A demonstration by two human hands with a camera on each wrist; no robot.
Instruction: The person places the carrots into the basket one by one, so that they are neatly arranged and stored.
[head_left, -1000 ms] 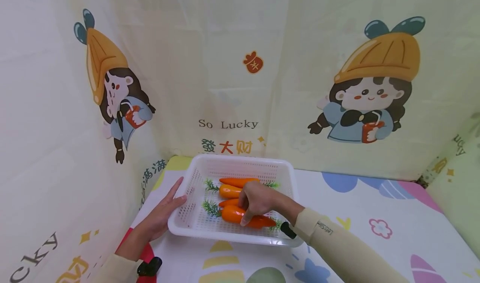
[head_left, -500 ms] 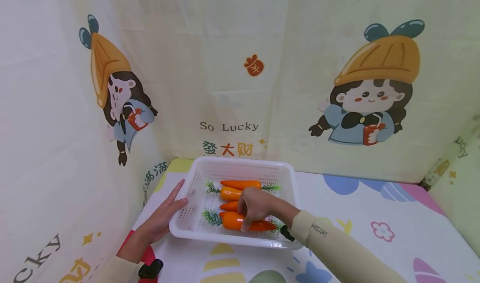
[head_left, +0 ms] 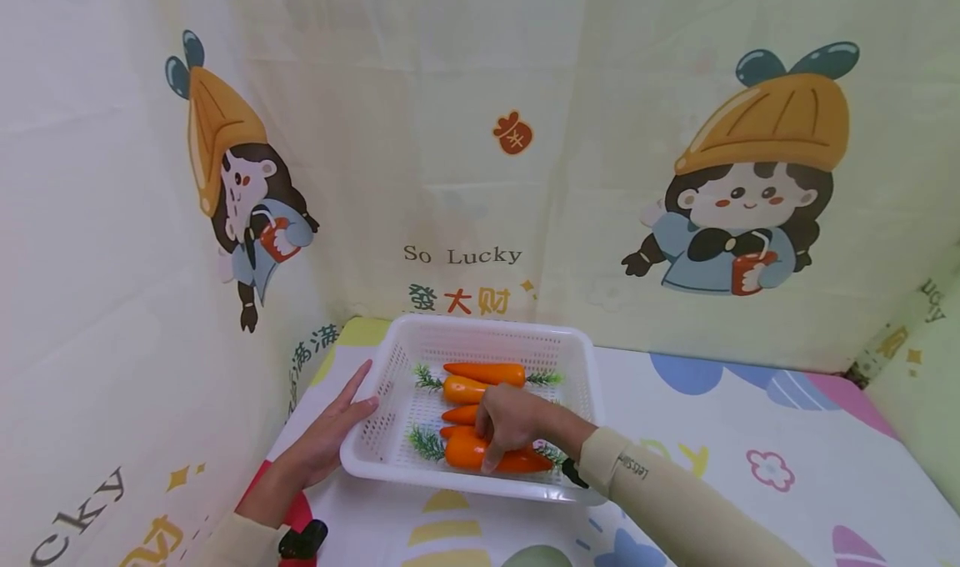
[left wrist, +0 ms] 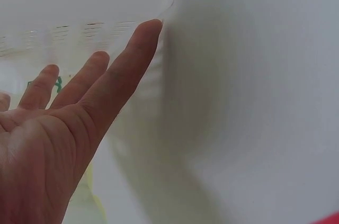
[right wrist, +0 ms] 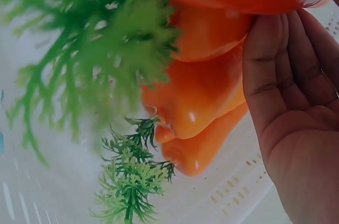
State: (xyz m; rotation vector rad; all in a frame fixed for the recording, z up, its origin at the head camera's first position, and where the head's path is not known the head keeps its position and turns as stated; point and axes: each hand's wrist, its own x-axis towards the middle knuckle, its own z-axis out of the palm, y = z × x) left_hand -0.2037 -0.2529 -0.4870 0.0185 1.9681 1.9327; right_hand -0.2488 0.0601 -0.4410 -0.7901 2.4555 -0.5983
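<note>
A white perforated plastic basket (head_left: 465,484) holds several orange carrots with leafy green tops, laid side by side. My right hand (head_left: 513,418) reaches in from the right and grips the nearest carrot (head_left: 465,452), thumb on its near side and fingers curled behind it. In the right wrist view, fingertips meet this carrot's underside, beside its feathery greens (right wrist: 122,33). Another carrot (head_left: 486,373) lies farthest back. At the basket's left end, my left hand (head_left: 322,440) has its fingers extended along the outer wall, thumb at the rim; the left wrist view shows these straight fingers (left wrist: 95,70).
Under the basket, a white table cover (head_left: 697,450) printed with colourful shapes spreads out to the right. A pale cloth wall (head_left: 450,150) with cartoon figures rises close behind the basket, and another stands on the left.
The gripped carrot has shifted slightly towards the basket's near side with my right hand, showing more of the carrot behind it. My left hand has stayed at the basket's left end.
</note>
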